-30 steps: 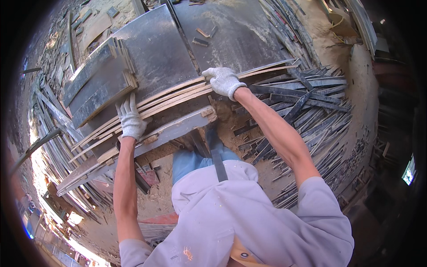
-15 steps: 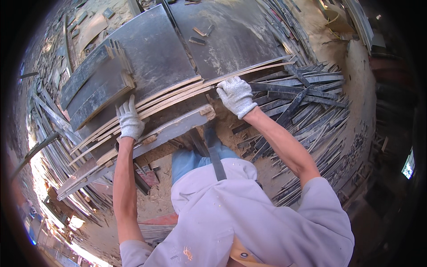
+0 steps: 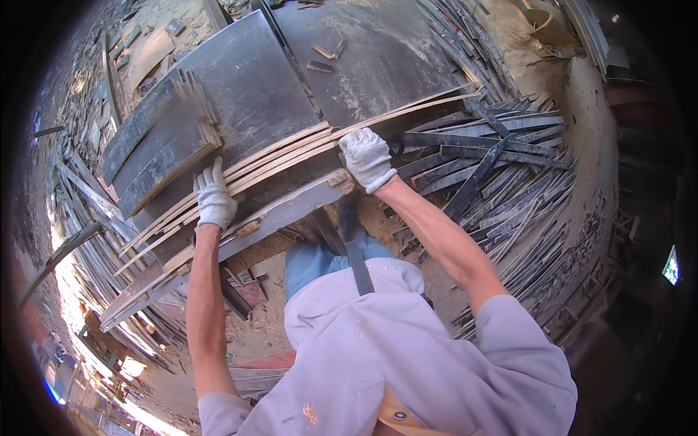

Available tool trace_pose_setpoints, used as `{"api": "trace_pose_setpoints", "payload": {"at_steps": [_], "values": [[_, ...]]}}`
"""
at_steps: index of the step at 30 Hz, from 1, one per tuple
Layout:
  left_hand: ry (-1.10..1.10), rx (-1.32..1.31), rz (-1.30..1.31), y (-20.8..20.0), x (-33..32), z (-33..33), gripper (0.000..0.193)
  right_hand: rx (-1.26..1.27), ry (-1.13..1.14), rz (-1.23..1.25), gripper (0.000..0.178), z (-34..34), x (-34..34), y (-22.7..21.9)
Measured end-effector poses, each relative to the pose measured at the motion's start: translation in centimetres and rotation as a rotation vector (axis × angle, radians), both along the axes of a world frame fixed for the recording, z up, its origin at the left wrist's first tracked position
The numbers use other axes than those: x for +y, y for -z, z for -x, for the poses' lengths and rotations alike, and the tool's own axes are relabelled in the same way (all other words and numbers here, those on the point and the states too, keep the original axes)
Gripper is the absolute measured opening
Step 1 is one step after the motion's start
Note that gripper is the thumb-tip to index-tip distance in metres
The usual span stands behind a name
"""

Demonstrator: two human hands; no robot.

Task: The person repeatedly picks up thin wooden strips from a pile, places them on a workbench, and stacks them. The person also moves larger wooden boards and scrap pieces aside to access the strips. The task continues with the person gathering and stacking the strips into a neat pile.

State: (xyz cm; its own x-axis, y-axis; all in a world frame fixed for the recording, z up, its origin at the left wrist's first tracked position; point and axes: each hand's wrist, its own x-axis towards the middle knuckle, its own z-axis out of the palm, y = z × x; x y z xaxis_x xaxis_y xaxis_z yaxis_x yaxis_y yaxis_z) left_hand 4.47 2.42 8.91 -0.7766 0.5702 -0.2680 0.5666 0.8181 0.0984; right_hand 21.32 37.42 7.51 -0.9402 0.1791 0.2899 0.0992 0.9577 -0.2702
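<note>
My left hand (image 3: 214,196), in a grey-white knit glove, lies with fingers stretched out over several long thin plywood strips (image 3: 283,154) at the near edge of a dark-faced panel (image 3: 247,80). My right hand (image 3: 367,158), gloved the same, is closed in a fist near the seam between this panel and a second dark panel (image 3: 371,58). What the fist holds is hidden; a small dark curved shape shows at its right side. Just left of my left hand is a stack of short dark boards (image 3: 163,145). Below the strips runs a grey worn beam (image 3: 291,207).
At the right lies a tangled heap of dark offcut strips (image 3: 502,163). More strips (image 3: 87,182) are piled at the left. Small scraps (image 3: 320,66) rest on the far panel. A pole (image 3: 58,258) juts in at the left, and rubble covers the ground beyond.
My right hand has shifted slightly left and toward me along the strips' edge, its fist turned more upright. My left hand stays in about the same place.
</note>
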Motion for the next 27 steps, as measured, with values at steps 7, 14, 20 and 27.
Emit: {"api": "trace_pose_setpoints", "payload": {"at_steps": [7, 14, 20, 27], "values": [[0.032, 0.005, -0.033, 0.7, -0.7, -0.1, 0.077, -0.028, 0.056, -0.051, 0.017, 0.6, -1.7, -2.9], [0.054, 0.072, -0.092, 0.4, 0.0, 0.0, 0.065, -0.246, -0.427, -0.081, 0.098, 8.4, -9.9, -2.6], [0.050, 0.103, -0.124, 0.6, -0.2, -0.3, 0.061, -0.323, -0.509, -0.068, 0.035, 10.6, -10.1, -0.2], [0.061, 0.135, -0.162, 0.8, 0.3, -0.1, 0.066, -0.372, -0.501, -0.106, 0.034, 11.2, -9.3, -1.2]]}}
